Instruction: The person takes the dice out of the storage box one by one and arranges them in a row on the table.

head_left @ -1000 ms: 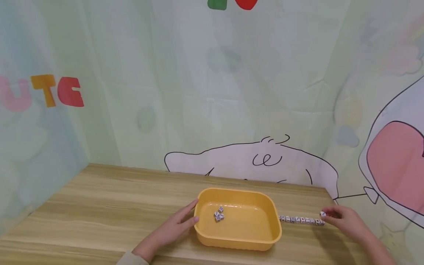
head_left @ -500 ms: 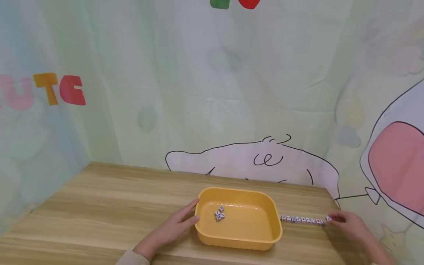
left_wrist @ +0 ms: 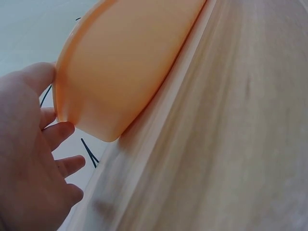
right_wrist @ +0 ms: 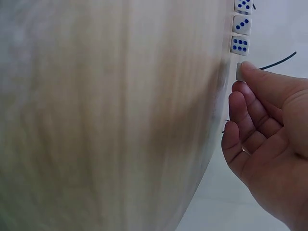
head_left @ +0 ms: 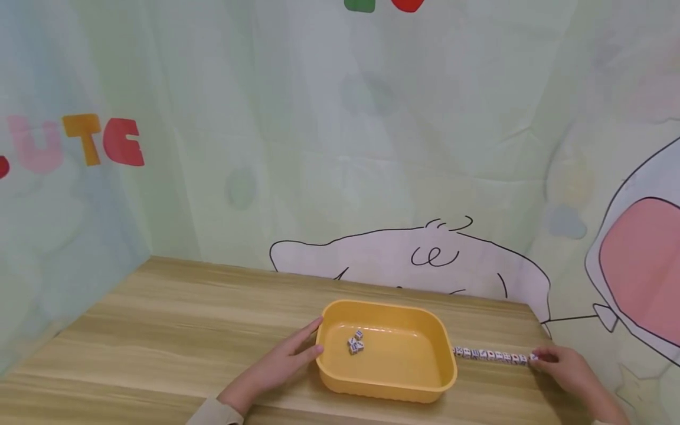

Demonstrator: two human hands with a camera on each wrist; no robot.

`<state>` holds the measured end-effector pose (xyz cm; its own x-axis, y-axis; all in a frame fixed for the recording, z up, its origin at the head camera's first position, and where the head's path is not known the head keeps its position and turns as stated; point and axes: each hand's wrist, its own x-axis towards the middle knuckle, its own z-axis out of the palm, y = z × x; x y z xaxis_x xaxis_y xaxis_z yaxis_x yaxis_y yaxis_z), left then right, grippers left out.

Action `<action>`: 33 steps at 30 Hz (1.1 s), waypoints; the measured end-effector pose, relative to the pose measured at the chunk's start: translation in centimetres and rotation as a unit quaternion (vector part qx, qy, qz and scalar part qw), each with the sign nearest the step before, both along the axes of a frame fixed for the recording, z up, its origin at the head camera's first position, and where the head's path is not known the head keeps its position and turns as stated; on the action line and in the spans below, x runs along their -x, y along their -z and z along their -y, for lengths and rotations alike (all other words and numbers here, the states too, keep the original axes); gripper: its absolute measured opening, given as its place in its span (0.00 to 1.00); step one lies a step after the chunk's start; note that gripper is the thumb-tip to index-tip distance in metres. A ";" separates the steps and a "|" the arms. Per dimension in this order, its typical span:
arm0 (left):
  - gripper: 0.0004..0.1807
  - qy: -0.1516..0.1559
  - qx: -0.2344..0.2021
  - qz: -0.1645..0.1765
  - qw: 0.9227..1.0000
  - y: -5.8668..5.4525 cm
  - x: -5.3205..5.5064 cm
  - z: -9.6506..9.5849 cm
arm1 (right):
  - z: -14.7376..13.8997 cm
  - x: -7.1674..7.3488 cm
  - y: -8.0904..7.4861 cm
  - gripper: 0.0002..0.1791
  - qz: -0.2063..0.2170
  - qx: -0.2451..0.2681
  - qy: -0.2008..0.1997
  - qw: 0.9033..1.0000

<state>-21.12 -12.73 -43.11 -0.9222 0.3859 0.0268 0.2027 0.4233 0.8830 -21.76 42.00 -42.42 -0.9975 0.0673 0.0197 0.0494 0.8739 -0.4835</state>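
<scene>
My right hand pinches a white die between thumb and fingertips at the right end of a row of dice. In the right wrist view a small gap shows between this die and the nearest one, a die with blue pips. A yellow plastic tray stands on the table, the row running rightward from its right side. Several more dice lie in a cluster inside, toward its left. My left hand touches the tray's left end with thumb and fingers, the other fingers relaxed in the left wrist view.
The wood-grain table reaches back to a pale green curtain printed with letters and cartoon figures. The table's right edge runs close to my right hand.
My right hand has brought its die down and rightward, from above the row to the row's right end. The left hand keeps its place at the tray.
</scene>
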 end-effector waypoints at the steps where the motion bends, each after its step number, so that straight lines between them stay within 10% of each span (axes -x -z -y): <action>1: 0.35 0.000 0.000 0.000 1.000 0.0 0.0 0.0 | 0.0 0.0 0.1 0.18 -0.002 -0.003 -0.002 1.000; 33: 0.35 0.004 0.007 0.001 1.000 0.0 0.0 0.1 | 0.2 -0.1 -1.3 0.25 0.014 0.019 -0.005 1.000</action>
